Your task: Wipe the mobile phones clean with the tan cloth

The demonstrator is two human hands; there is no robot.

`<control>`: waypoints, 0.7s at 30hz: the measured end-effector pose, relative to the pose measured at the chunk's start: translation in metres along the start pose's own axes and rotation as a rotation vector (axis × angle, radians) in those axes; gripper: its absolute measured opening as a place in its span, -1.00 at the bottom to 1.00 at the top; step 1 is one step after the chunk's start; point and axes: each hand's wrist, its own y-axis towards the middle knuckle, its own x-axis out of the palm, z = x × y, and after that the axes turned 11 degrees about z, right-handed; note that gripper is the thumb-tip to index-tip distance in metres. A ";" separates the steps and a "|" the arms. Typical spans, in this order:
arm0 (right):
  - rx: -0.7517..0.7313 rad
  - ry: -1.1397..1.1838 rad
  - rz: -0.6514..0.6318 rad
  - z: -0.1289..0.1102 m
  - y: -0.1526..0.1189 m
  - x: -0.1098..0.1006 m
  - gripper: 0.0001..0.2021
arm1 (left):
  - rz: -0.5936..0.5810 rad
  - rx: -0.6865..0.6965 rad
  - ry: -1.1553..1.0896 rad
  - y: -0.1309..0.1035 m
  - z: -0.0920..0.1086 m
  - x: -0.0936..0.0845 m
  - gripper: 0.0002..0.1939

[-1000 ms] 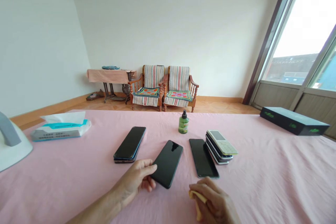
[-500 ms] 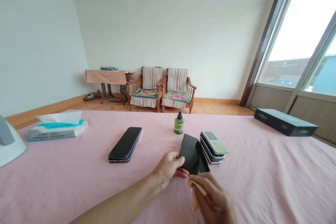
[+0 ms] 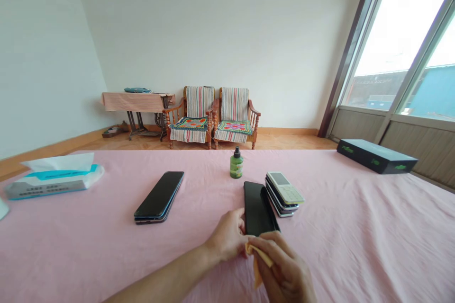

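A black smartphone (image 3: 259, 209) lies before me, screen side seemingly up, with its near end partly hidden by my fingers. My left hand (image 3: 229, 236) grips its left edge close to the near corner. In my right hand (image 3: 282, 265), a folded yellow cloth (image 3: 262, 256) is pinched at the phone's near end, the fingers closed round it. Just right of the phone stands a stack of several phones, topped by a white keypad phone (image 3: 285, 188). A green spray bottle (image 3: 236, 164) with a black top stands upright beyond the phone.
Another phone stack (image 3: 159, 196) lies to the left on the pink tablecloth (image 3: 199, 199). A tissue pack (image 3: 55, 182) sits at far left, and a black box (image 3: 377, 155) at the back right. Two wooden chairs (image 3: 232, 111) stand against the wall beyond.
The smartphone has turned a little and its screen reflection has gone. My left thumb has slid off its face toward the near edge. The whole view has shifted slightly to the right.
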 end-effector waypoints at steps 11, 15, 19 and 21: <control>-0.013 0.002 -0.005 0.000 0.000 0.002 -0.77 | 0.067 0.007 0.163 0.005 -0.009 0.004 -0.44; -0.008 0.024 -0.030 0.003 -0.002 0.000 -0.77 | 0.098 0.008 0.234 0.004 -0.011 0.005 -0.43; 0.006 0.018 -0.040 0.003 -0.002 -0.002 -0.77 | 0.100 0.032 0.317 0.002 -0.013 0.006 -0.55; 0.010 0.007 -0.035 0.003 -0.001 -0.002 -0.78 | 0.102 0.058 0.357 0.001 -0.014 0.007 -0.61</control>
